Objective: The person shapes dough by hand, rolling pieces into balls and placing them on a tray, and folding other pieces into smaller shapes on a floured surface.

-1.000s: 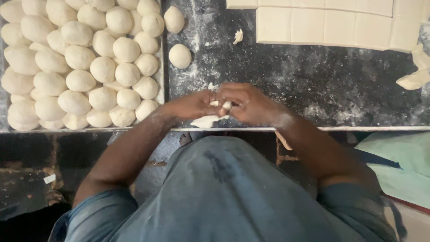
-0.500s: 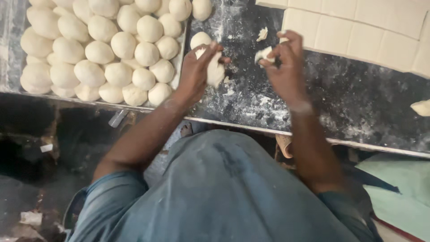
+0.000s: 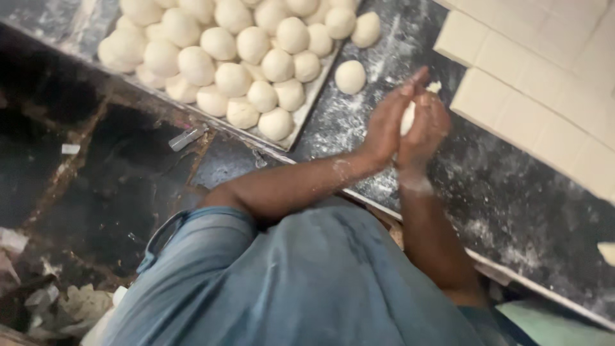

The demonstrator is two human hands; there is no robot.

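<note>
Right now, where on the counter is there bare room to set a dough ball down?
Bare dark counter lies below the cut dough squares, right of the hands. A smaller floury strip runs between the tray and the left hand, below the loose ball. The tray is packed with dough balls.

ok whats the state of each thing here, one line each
left hand: raised, pressed palm to palm against the other hand
right hand: raised, cupped on the dough
piece of dough: clasped between both palms, mostly hidden
dough balls: rounded, packed together on the tray
tray: full, resting on the counter
single dough ball: loose on the floured counter
dough sheet: flat, cut into squares
</note>
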